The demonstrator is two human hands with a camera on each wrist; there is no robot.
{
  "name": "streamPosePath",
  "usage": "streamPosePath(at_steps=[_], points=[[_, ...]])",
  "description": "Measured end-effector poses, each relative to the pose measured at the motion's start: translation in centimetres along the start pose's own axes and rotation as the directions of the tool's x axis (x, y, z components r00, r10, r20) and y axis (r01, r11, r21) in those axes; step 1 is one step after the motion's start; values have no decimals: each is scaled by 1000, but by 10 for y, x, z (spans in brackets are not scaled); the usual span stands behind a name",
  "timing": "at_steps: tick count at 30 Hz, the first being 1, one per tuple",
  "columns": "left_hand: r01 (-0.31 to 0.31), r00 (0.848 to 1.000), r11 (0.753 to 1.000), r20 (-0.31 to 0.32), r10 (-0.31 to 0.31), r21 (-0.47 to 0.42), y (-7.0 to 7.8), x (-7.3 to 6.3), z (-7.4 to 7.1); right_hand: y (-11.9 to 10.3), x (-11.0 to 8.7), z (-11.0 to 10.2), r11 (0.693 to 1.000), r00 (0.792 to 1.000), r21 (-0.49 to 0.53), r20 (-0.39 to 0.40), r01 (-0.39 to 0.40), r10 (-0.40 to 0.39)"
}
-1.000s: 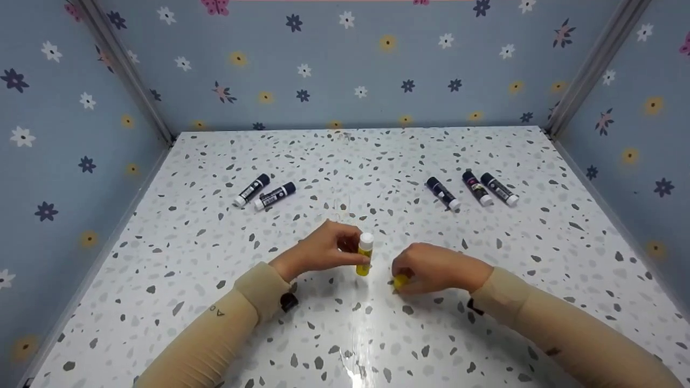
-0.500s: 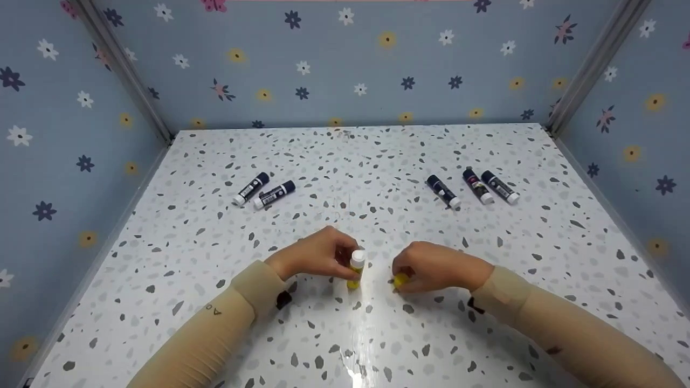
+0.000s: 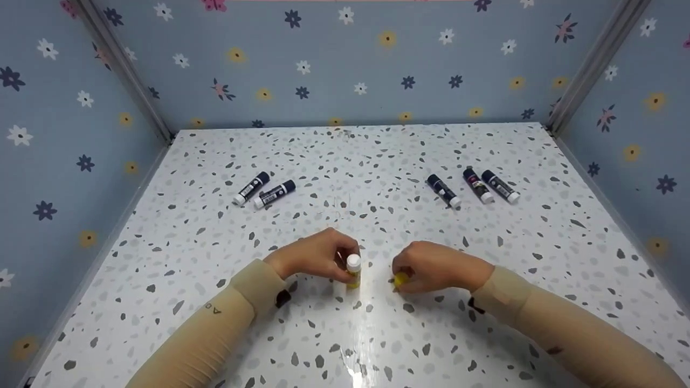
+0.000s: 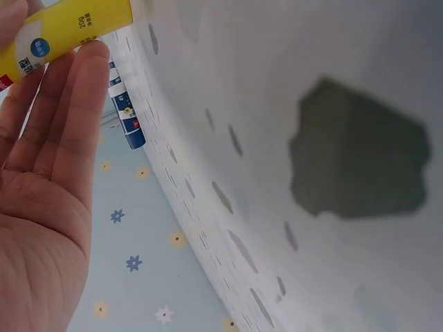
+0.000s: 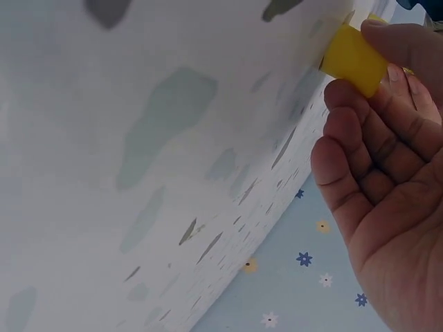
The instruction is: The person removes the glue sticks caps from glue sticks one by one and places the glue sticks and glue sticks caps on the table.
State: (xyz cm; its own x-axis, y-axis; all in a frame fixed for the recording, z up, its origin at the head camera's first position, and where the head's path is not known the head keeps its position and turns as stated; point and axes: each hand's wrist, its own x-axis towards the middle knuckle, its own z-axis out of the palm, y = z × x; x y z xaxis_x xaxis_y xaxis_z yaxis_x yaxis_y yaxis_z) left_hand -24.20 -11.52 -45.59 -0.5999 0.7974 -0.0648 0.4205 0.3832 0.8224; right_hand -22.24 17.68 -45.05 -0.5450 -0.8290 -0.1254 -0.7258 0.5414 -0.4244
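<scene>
Near the middle of the table, my left hand (image 3: 318, 255) pinches a glue stick (image 3: 353, 263) with a yellow body and a white top. It stands upright, and its lower end appears to meet the table in the left wrist view, where the yellow body (image 4: 76, 26) shows between thumb and fingers. To the right, my right hand (image 3: 439, 267) holds a small yellow cap (image 3: 400, 279) low at the tabletop. From the right wrist, this cap (image 5: 354, 61) is seen pinched by thumb and fingers, with the other fingers curled. A narrow gap separates the two hands.
Two dark tubes with white ends, one a leftmost tube (image 3: 251, 188) and its neighbour (image 3: 275, 194), lie at the back left. Several similar ones, such as a dark tube (image 3: 443, 191), lie at the back right. Flowered panels (image 3: 345, 64) enclose the speckled table (image 3: 345, 156).
My left hand has brought the glue stick down and slightly left, toward the person, and has slowed almost to a stop. The right hand keeps its place with the yellow cap.
</scene>
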Motion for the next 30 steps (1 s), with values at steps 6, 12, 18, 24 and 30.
streamPosePath(at_steps=[6,12,18,24,30], points=[[16,1000,999,16,-16,30,-1,-2,0,-1,1,0,1000,1000,-10,7,-2,2],[20,999,999,31,-21,41,-1,-3,-2,-2,-1,-4,999,1000,-39,9,-21,21],[36,998,999,53,-37,35,-1,-4,-9,-1,-3,-13,997,1000,-81,-20,3,-4],[54,997,995,47,-57,78,1,-4,-18,-3,-2,-27,994,999,-105,-26,18,-21],[49,999,989,12,-51,136,1,-2,-29,-3,0,-40,992,1000,-123,-27,9,-12]])
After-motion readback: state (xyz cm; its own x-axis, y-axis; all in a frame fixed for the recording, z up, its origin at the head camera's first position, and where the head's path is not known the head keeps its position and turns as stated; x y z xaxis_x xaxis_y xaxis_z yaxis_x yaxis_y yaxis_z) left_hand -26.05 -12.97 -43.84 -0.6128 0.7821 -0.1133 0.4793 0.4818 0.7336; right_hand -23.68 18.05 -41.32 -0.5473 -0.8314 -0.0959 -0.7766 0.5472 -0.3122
